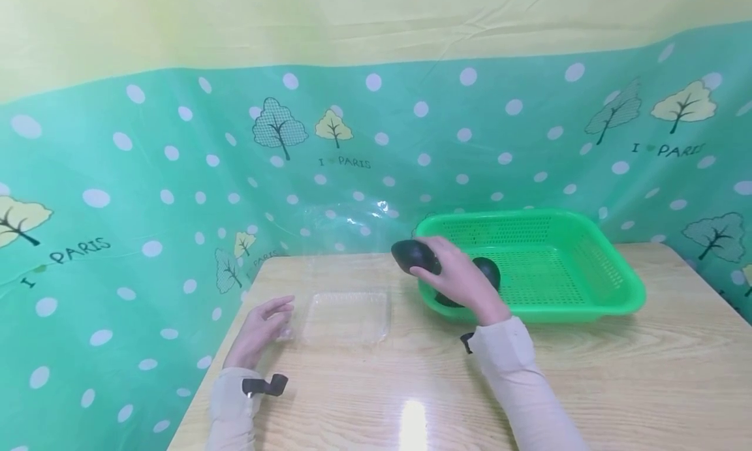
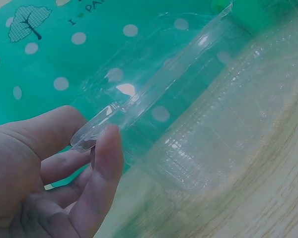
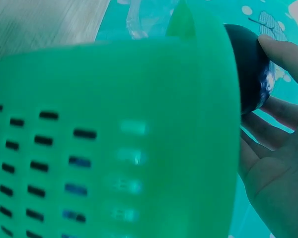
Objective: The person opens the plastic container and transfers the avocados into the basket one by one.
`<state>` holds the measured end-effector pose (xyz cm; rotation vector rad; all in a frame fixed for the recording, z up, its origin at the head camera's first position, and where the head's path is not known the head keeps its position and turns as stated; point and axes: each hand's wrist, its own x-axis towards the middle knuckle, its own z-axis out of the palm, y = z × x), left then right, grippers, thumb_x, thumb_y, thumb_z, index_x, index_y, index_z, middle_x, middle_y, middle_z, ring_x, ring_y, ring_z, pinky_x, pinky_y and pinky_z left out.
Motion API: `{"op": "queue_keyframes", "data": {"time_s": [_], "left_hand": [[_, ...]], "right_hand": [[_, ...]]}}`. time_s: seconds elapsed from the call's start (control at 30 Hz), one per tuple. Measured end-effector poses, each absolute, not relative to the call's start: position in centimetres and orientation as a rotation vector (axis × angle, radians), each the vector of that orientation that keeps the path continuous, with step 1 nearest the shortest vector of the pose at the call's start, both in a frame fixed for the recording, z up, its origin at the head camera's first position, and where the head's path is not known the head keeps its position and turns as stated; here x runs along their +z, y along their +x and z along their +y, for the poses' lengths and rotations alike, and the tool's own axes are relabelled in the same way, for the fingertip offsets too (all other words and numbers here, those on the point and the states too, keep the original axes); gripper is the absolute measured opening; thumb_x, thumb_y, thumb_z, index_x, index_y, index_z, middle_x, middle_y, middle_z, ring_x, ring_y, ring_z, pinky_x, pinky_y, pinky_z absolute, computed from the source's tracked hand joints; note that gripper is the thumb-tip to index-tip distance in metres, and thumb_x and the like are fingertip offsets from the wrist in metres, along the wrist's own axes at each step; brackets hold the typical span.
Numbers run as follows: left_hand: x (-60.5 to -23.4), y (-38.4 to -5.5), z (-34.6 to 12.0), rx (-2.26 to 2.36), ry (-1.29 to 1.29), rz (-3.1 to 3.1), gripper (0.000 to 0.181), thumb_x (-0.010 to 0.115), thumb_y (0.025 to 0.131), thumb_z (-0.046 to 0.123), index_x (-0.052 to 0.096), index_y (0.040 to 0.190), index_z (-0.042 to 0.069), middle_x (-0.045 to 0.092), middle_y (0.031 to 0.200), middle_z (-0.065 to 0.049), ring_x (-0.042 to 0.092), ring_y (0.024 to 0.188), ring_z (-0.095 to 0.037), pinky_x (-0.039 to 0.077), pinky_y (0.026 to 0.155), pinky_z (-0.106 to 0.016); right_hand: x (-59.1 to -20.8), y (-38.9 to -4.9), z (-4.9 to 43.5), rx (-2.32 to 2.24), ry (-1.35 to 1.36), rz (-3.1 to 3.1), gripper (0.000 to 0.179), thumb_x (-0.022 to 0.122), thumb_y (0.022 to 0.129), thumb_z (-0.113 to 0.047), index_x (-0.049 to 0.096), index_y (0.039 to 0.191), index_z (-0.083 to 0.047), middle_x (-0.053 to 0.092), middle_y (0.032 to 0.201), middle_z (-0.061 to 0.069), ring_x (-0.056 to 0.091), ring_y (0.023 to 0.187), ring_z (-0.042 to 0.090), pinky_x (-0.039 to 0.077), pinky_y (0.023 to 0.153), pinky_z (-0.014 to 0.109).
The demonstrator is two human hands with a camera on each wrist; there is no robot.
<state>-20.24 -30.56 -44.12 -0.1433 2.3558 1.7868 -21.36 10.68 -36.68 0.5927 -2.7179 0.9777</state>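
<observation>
My right hand (image 1: 461, 278) grips a dark, glossy, egg-shaped fruit (image 1: 414, 256) above the left rim of a green basket (image 1: 611, 294). Thumb and fingers wrap the same dark fruit (image 3: 251, 67) beside the green wall in the right wrist view. More dark fruit (image 1: 489, 271) lies at the basket's left end, partly hidden by my right hand. A clear plastic clamshell box (image 1: 348, 340) sits on the table at the left, its lid (image 1: 352, 226) standing up at the back. My left hand (image 2: 64, 173) pinches the box's clear edge (image 2: 97, 126) between thumb and finger.
Everything stands on a light wood-grain table (image 1: 352, 399). Close behind it hangs a green and yellow printed curtain (image 1: 399, 138), which also covers both sides. Bands with small black mounts (image 1: 264, 386) are on both wrists.
</observation>
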Motion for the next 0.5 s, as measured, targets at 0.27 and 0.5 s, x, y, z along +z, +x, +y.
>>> {"op": "queue_keyframes", "data": {"time_s": [0.27, 0.5], "left_hand": [[-45.2, -20.7, -31.2, 1.799, -0.121, 2.374, 0.052, 0.054, 0.095, 0.007, 0.046, 0.147, 0.006, 0.047, 0.143, -0.022, 0.060, 0.094, -0.017, 0.057, 0.077, -0.025], [-45.7, -20.9, -31.2, 1.785, -0.108, 2.388, 0.051, 0.055, 0.096, 0.008, 0.047, 0.146, 0.008, 0.049, 0.142, -0.021, 0.058, 0.105, -0.024, 0.057, 0.080, -0.026]], "right_hand": [[-36.8, -21.7, 11.8, 0.992, 0.560, -2.701, 0.063, 0.067, 0.094, -0.039, 0.046, 0.146, -0.010, 0.051, 0.146, 0.011, 0.046, 0.136, 0.032, 0.044, 0.108, 0.053], [-37.3, -21.6, 12.6, 1.010, 0.489, -2.696, 0.064, 0.069, 0.093, -0.037, 0.046, 0.145, -0.009, 0.050, 0.145, 0.013, 0.047, 0.134, 0.033, 0.044, 0.107, 0.054]]}}
